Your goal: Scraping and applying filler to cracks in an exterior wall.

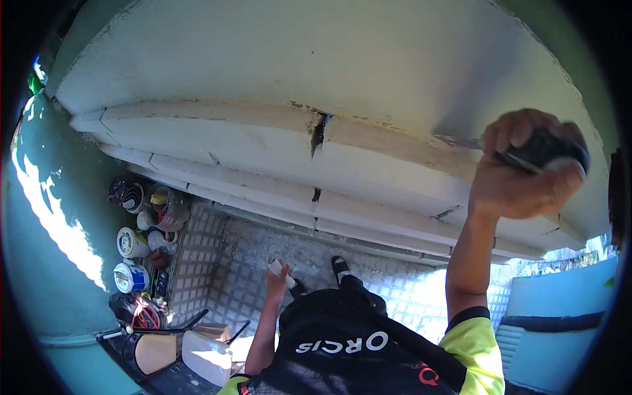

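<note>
Raised at the right, my right hand (510, 187) is wrapped round a dark, rounded tool (545, 150), slightly blurred. A flat, greyish blade-like part (456, 139) extends left from it and lies against the pale wall (368, 59), just above a ledge; the tool's exact kind I cannot make out. My left hand (277, 280) hangs low near my body, closed on a small whitish object (274, 266) whose kind is too small to tell.
Stepped pale ledges (250, 141) with dark cracks and chipped paint run across the wall. Paint buckets (131, 278) and other containers line the left side, above chairs (207, 355). My sandalled foot (340, 266) stands on the dusty tiled floor (247, 243). A blue wall (553, 293) is at the right.
</note>
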### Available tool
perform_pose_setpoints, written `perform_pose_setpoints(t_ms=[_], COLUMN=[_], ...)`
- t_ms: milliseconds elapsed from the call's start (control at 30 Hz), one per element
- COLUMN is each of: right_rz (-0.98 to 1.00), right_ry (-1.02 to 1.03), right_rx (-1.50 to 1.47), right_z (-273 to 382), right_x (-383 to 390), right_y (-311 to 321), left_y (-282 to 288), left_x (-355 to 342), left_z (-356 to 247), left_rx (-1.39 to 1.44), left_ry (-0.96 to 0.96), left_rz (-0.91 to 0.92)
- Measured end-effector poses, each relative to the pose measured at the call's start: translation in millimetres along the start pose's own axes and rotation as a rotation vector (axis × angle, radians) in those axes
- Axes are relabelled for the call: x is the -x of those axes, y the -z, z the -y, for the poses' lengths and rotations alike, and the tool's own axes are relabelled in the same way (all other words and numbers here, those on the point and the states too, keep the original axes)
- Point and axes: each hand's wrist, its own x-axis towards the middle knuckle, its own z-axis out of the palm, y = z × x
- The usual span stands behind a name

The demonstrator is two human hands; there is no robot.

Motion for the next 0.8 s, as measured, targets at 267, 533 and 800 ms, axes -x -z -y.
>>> perform_pose_setpoints(t_ms=[267, 533, 800], right_rz=[0.028, 0.027, -0.075], right_ry=[0.145, 0.152, 0.065], right_rx=[-0.061, 0.004, -0.098], right_z=[-10, -9, 5], right_x=[-5, -11, -10], right_y=[-11, -12, -22], left_y=[4, 7, 26], left_x=[-4, -1, -4], left_z=[-3, -1, 24], left_rx=[0.025, 0.082, 0.101], left_ry=[0.033, 0.048, 0.052], left_rz=[-0.034, -0.053, -0.105])
